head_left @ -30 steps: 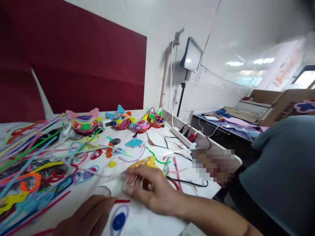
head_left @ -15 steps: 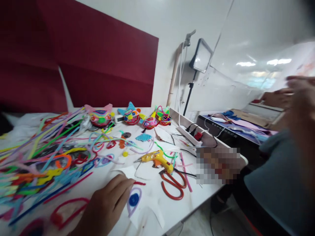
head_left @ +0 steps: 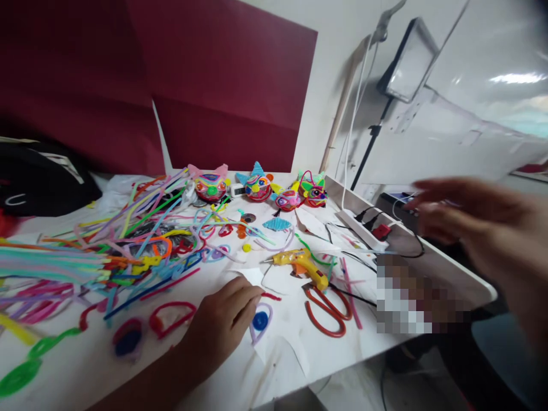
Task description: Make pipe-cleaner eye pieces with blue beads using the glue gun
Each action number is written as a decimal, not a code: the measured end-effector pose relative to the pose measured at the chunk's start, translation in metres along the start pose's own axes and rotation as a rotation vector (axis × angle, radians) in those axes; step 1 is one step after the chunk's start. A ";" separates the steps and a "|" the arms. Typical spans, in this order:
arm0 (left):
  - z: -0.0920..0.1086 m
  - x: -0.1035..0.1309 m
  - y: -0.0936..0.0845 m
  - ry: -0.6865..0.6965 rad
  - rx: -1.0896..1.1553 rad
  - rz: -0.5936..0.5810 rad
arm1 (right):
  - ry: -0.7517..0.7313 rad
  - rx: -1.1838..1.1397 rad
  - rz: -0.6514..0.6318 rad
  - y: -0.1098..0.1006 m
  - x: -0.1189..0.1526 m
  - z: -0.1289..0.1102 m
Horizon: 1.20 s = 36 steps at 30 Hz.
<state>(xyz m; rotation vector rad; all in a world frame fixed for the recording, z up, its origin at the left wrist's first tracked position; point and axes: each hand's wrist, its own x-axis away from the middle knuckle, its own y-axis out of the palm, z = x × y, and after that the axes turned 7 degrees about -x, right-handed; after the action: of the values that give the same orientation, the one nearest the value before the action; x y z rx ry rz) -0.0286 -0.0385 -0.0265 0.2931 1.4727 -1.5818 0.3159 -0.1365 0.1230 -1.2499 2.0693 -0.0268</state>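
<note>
My left hand [head_left: 229, 322] rests on the white table with its fingers together. From its fingertips sticks a short red pipe cleaner [head_left: 272, 296]. Just beside it lies an eye shape of lilac pipe cleaner with a dark blue coil [head_left: 260, 321]. Raised at the right, my right hand [head_left: 475, 222] is blurred; its fingers look stretched and apart, with nothing visible in them. Between the hands are a yellow glue gun [head_left: 302, 264] and red-handled scissors [head_left: 327, 311]. White paper scraps [head_left: 248, 275] lie around my left fingers.
Heaps of coloured pipe cleaners [head_left: 55, 262] cover the left side. Several decorated animal heads [head_left: 210, 184] line the back. A power strip [head_left: 363, 228] with cords stands by the raised right edge [head_left: 454, 274]. Behind it is a lamp on a stand [head_left: 411, 60]. A black bag [head_left: 43, 177] sits far left.
The view has swung left, shifting the scene rightward and revealing the black bag. My right hand has come lower and nearer the table's right edge. My left hand keeps its place beside the eye shape.
</note>
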 end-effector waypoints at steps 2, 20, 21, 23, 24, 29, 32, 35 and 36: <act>0.001 0.000 -0.002 -0.019 0.000 -0.005 | 0.137 -0.073 -0.187 0.043 0.024 -0.002; 0.000 0.005 0.002 -0.054 -0.021 -0.064 | 0.446 -0.411 -0.804 0.186 0.064 0.026; -0.001 0.005 0.003 -0.046 -0.036 -0.061 | 0.443 -0.403 -0.801 0.187 0.064 0.025; -0.004 0.006 0.003 -0.032 -0.064 -0.054 | 0.405 -0.357 -0.788 0.189 0.063 0.024; -0.005 0.006 0.003 -0.025 -0.078 -0.049 | 0.359 -0.315 -0.780 0.189 0.062 0.023; -0.005 0.003 0.000 0.006 -0.144 -0.031 | 0.046 -0.018 -0.704 0.188 0.065 0.020; -0.005 0.003 0.000 0.000 -0.157 -0.030 | -0.095 0.064 -0.674 0.189 0.068 0.020; -0.004 0.003 0.001 -0.002 -0.154 -0.031 | -0.219 0.136 -0.646 0.190 0.071 0.021; -0.004 0.003 0.001 -0.005 -0.153 -0.031 | -0.257 0.171 -0.634 0.191 0.072 0.022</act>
<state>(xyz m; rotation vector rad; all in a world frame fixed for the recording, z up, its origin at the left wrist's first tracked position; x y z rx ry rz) -0.0310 -0.0367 -0.0306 0.1789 1.5918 -1.4836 0.1617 -0.0843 -0.0020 -1.6516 1.3609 -0.3081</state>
